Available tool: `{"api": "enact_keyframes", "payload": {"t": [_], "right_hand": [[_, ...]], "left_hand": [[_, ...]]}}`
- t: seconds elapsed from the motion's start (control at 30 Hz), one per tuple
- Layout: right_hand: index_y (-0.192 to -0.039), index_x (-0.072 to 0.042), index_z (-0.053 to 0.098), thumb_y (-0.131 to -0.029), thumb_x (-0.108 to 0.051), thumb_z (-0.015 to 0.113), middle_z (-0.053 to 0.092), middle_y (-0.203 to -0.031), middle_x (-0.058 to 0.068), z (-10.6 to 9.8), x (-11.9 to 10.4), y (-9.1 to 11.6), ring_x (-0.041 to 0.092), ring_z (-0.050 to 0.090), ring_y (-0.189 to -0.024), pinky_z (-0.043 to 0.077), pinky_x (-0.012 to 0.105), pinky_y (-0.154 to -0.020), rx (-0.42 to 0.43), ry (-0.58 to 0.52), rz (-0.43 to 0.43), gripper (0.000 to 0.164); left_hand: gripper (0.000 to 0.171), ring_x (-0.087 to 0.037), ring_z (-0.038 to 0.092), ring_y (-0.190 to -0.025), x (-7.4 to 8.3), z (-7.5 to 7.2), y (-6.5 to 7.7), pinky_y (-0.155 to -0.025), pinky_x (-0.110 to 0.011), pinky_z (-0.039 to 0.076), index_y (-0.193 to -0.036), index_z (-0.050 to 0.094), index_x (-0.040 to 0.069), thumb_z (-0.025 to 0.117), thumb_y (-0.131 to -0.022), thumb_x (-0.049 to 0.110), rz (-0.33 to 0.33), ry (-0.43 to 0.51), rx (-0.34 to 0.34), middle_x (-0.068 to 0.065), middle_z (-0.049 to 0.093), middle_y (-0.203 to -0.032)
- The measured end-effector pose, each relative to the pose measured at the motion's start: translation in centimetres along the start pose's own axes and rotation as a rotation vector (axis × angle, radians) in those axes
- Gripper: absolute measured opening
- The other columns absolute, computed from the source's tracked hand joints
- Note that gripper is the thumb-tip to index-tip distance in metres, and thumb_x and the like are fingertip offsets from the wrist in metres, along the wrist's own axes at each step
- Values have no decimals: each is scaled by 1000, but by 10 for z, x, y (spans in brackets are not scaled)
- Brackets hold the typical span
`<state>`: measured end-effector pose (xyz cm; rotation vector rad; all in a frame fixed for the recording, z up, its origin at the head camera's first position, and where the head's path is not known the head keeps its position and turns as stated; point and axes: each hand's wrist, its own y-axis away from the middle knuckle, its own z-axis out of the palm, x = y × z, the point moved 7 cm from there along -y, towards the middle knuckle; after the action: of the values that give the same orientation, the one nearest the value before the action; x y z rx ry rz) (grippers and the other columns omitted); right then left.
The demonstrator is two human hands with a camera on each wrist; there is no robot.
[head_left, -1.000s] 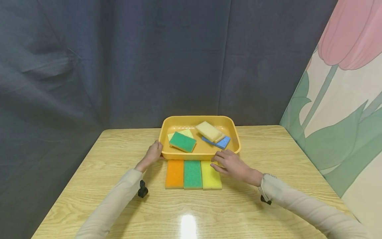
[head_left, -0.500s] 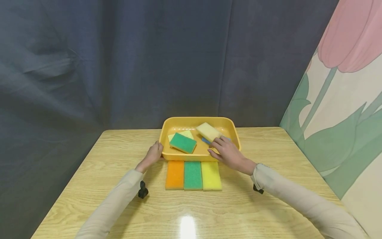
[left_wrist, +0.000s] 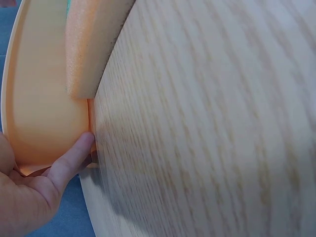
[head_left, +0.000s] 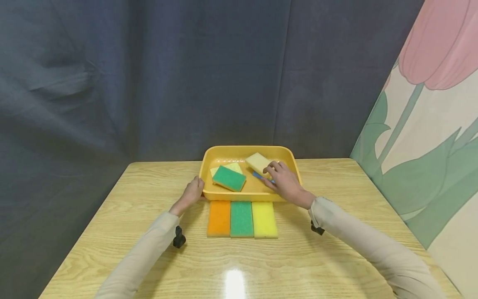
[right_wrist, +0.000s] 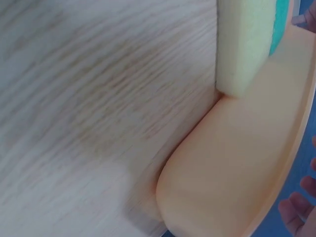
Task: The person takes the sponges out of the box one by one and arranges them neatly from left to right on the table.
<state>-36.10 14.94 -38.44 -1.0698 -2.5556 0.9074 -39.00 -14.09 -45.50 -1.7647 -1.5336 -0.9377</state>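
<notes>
Clock positions refer to the yellow tray (head_left: 248,196), with 12 pointing away from me toward the dark curtain (head_left: 209,83). The tray sits on the wood-grain table (head_left: 239,261).

Left hand: my left hand (head_left: 192,191) grips the tray at its 8 o'clock corner. One digit lies along the outside of the front wall, low down.

Right hand: my right hand (head_left: 286,185) is over the tray between 3 and 4 o'clock, fingers bent, thumb apart from them. I cannot tell whether it pinches anything; the hand itself covers the contact area.

Tray contents: a pale sponge (head_left: 257,161) lies toward 1 o'clock, its near end hidden by my right hand. A blue sponge (head_left: 257,175) shows beneath its near edge. Toward 9 o'clock a green sponge (head_left: 229,178) lies partly over a light-yellow sponge (head_left: 234,167).

Row outside the tray: an orange sponge (head_left: 218,220) lies at 7 o'clock, a second green sponge (head_left: 241,220) at 6 and a bright-yellow sponge (head_left: 264,221) between 5 and 6, side by side at the front wall.
</notes>
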Motion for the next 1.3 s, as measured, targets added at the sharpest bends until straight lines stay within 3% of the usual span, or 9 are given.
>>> {"api": "enact_keyframes", "payload": {"t": [0.2, 0.47, 0.77, 1.3], "right_hand": [[-104, 0, 65, -87, -18, 78, 59, -104, 15, 8, 10, -4, 31, 52, -87, 50, 41, -71, -48, -2, 46, 28], [-120, -1, 64, -93, -30, 71, 59, -122, 17, 21, 20, -11, 35, 55, -105, 51, 48, -87, -182, 75, 109, 40], [-129, -1, 60, -92, -30, 72, 56, -133, 19, 37, 28, -13, 37, 51, -120, 47, 53, -98, -265, 102, 177, 48], [-131, 2, 58, -92, -27, 72, 58, -124, 21, 42, 33, -12, 39, 53, -114, 51, 49, -95, -321, 53, 270, 51]], "left_hand": [[41, -36, 66, -87, -1, 0, 1, -70, -39, 62, -128, 40, -15, 23, -109, 16, -11, 4, -3, -29, 55, -103], [45, -37, 67, -90, -1, 0, -1, -69, -37, 62, -136, 35, -17, 23, -109, 17, -10, 11, -4, -33, 55, -110], [44, -38, 67, -89, -1, -1, -1, -68, -36, 62, -134, 36, -17, 22, -108, 16, -21, 11, -4, -33, 55, -108], [44, -37, 65, -94, -1, -1, -2, -70, -36, 62, -135, 37, -16, 23, -109, 16, -16, -31, -6, -33, 55, -111]]}}
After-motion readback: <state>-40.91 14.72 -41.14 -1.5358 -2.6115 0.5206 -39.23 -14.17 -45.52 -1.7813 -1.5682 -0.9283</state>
